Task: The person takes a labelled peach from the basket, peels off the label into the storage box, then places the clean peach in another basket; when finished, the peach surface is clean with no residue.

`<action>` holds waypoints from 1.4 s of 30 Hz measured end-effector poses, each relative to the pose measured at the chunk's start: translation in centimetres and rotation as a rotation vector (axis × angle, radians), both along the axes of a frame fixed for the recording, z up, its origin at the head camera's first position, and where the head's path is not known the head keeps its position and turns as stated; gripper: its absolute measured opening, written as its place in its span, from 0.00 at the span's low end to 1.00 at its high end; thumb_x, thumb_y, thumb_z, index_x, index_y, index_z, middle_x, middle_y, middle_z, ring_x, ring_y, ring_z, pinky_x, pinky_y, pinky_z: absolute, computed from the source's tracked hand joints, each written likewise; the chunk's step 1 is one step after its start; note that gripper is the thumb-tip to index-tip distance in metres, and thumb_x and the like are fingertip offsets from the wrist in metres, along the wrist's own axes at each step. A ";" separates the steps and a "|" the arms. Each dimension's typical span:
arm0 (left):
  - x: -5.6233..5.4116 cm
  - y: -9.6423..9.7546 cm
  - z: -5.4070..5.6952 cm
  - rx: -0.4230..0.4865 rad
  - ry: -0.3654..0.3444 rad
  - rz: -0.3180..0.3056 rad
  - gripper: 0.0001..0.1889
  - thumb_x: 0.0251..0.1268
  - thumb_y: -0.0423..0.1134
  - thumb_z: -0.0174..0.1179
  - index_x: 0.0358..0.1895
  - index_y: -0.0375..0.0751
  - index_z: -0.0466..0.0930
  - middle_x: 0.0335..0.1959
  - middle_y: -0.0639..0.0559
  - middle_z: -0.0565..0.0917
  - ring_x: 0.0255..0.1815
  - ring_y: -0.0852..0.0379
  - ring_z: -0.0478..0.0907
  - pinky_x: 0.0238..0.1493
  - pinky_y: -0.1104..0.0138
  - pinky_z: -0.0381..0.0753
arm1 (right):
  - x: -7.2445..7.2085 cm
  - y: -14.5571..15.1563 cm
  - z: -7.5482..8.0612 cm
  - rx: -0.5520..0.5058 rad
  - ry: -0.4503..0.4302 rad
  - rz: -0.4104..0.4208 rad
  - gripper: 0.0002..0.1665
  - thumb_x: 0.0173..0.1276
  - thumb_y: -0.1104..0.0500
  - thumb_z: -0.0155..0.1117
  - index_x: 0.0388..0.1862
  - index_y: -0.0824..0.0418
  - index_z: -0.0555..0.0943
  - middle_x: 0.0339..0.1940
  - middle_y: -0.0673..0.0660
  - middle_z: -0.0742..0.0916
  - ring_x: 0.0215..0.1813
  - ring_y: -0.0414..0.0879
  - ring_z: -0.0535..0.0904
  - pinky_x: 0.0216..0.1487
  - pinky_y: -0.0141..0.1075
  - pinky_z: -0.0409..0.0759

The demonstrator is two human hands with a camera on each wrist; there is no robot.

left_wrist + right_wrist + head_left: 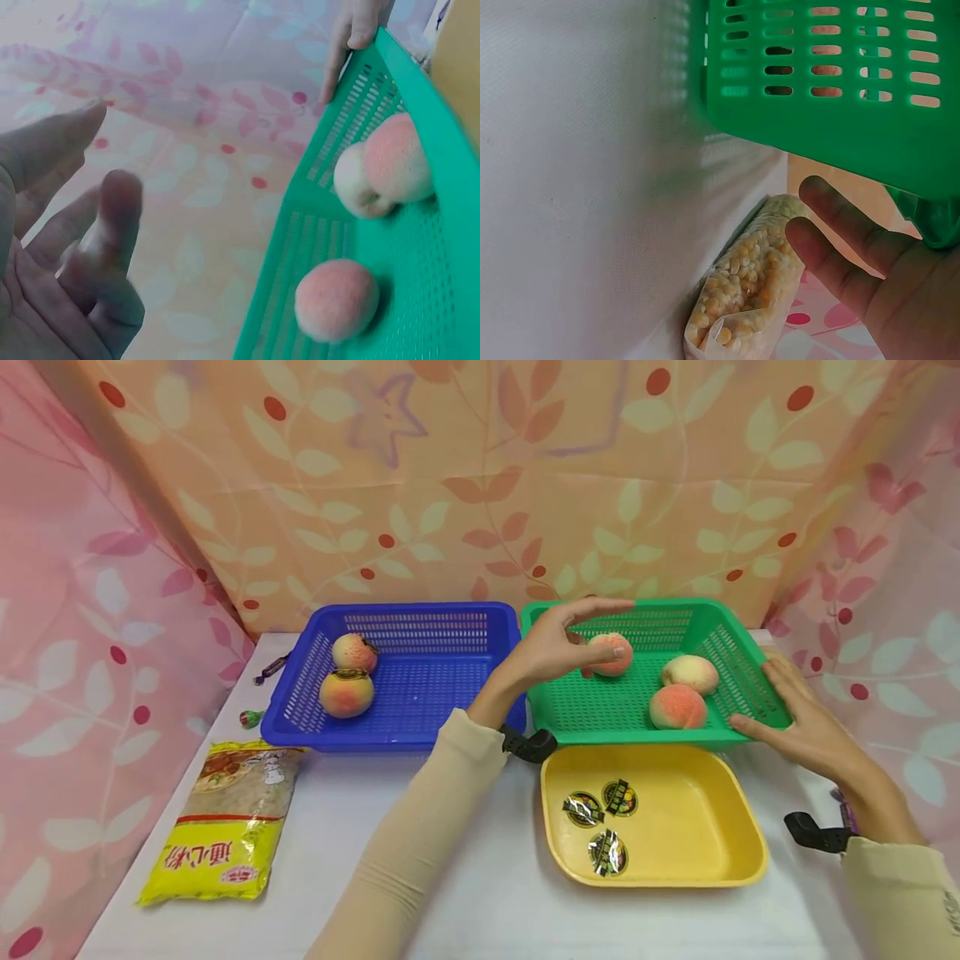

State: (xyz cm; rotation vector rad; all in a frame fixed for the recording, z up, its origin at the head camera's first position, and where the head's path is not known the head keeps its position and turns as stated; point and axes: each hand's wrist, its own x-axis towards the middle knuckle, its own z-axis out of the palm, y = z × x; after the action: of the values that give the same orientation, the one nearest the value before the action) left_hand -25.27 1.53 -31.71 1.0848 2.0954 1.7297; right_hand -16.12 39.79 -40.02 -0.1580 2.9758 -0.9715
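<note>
My left hand [558, 647] hangs over the left side of the green basket [600, 714], fingers spread. A pink peach [613, 656] lies just beyond its fingertips; the left wrist view shows a gap between them. Two more peaches, a pale one [690, 674] and a pinker one [678, 707], lie together toward the basket's right. My right hand [810, 718] holds the basket's right front corner, thumb over the rim and fingers along the outside. In the right wrist view, two straight fingers [840, 247] show below the basket's slotted wall.
A blue basket [420, 743] holds two peaches [347, 693] bearing dark labels. In front of the green basket, a yellow tray [682, 827] contains three round black-and-gold labels [606, 852]. A macaroni bag [225, 827] lies left; a clear bag of corn kernels [742, 285] lies beyond my right fingers.
</note>
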 end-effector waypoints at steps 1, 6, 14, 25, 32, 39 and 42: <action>0.3 -0.7 -0.1 0.008 -0.002 0.002 0.28 0.68 0.39 0.67 0.71 0.54 0.75 0.72 0.63 0.73 0.34 0.55 0.84 0.32 0.64 0.81 | 0.0 0.0 0.0 0.001 -0.004 -0.003 0.62 0.71 0.42 0.64 0.85 0.53 0.33 0.87 0.56 0.37 0.85 0.68 0.29 0.72 0.79 0.33; 1.5 -4.7 -0.6 0.029 0.011 0.067 0.26 0.67 0.39 0.68 0.68 0.53 0.78 0.66 0.59 0.79 0.29 0.41 0.85 0.26 0.63 0.77 | -0.1 0.0 -0.1 -0.004 -0.008 -0.001 0.62 0.71 0.42 0.64 0.85 0.52 0.33 0.87 0.57 0.36 0.84 0.69 0.29 0.71 0.80 0.33; 3.4 -11.8 -1.5 -0.080 0.093 0.276 0.23 0.68 0.44 0.68 0.66 0.61 0.80 0.59 0.57 0.83 0.40 0.49 0.83 0.33 0.62 0.78 | 0.0 0.1 -0.2 -0.006 -0.015 0.007 0.61 0.72 0.43 0.63 0.85 0.51 0.32 0.86 0.56 0.35 0.84 0.69 0.27 0.70 0.80 0.31; 5.5 -21.5 -2.7 -0.274 0.186 0.563 0.28 0.68 0.44 0.68 0.71 0.56 0.75 0.74 0.55 0.73 0.68 0.49 0.73 0.62 0.49 0.76 | -0.1 0.2 -0.4 0.012 0.002 0.026 0.60 0.73 0.44 0.62 0.85 0.53 0.32 0.86 0.56 0.34 0.83 0.70 0.26 0.70 0.80 0.28; 6.3 -26.5 -3.5 -0.401 0.134 0.735 0.33 0.64 0.50 0.71 0.73 0.58 0.73 0.79 0.55 0.67 0.84 0.45 0.54 0.78 0.33 0.51 | -0.3 0.0 -0.4 0.025 0.008 0.026 0.58 0.74 0.43 0.60 0.85 0.55 0.33 0.86 0.57 0.34 0.83 0.71 0.26 0.70 0.79 0.28; 7.0 -29.6 -3.8 -0.563 0.115 0.765 0.43 0.62 0.59 0.68 0.79 0.61 0.61 0.85 0.55 0.52 0.86 0.39 0.36 0.71 0.21 0.37 | -0.8 0.2 0.4 0.045 0.018 0.011 0.55 0.75 0.44 0.58 0.84 0.63 0.39 0.86 0.65 0.39 0.80 0.80 0.35 0.69 0.81 0.35; 7.1 -30.7 -4.1 -0.605 0.086 0.767 0.45 0.61 0.62 0.68 0.81 0.65 0.57 0.86 0.58 0.48 0.87 0.40 0.32 0.69 0.20 0.35 | -1.1 0.1 1.2 0.060 0.033 -0.003 0.54 0.74 0.44 0.58 0.84 0.63 0.41 0.84 0.72 0.42 0.79 0.83 0.37 0.68 0.83 0.36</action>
State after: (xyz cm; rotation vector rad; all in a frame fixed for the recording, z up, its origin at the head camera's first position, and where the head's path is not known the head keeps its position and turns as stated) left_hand -18.15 -29.15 -35.81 0.1804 3.0358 1.0860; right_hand -17.26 39.89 -38.82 -0.1712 3.0313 -0.8871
